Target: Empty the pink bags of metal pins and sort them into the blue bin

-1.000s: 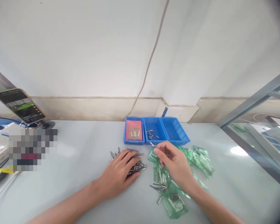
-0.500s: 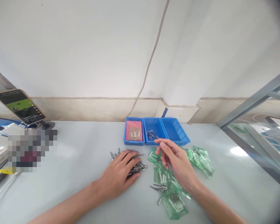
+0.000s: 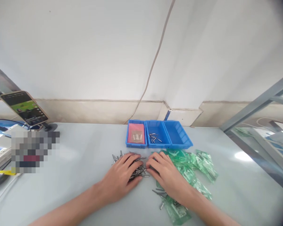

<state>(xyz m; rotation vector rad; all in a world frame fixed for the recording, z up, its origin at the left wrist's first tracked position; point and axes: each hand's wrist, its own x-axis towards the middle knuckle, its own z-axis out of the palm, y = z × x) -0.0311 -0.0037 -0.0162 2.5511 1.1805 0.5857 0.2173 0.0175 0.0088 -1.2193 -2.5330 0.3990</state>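
Note:
A heap of small dark metal pins [image 3: 138,172] lies on the grey table. My left hand [image 3: 122,175] rests over the heap with its fingers spread, covering much of it. At the heap's right edge, my right hand [image 3: 166,174] has its fingers bent, thumb and index together at the end of one pin. Green plastic bags [image 3: 188,171], some with metal pieces inside, lie under and beside my right hand. A few loose pins [image 3: 159,192] sit below that hand, next to a lower green bag [image 3: 175,213].
Behind the heap stand three joined blue trays: the left tray [image 3: 136,145] holds a pink sheet and a small clear bag, the middle tray [image 3: 153,125] several pins, beside the right tray [image 3: 178,133]. A phone [image 3: 25,108] on a stand and a power strip [image 3: 1,153] are at left.
My right hand has come down and left from above the green bags to the pins' right edge, its fingers closing. My left hand stays over the heap. The green bags have shifted slightly.

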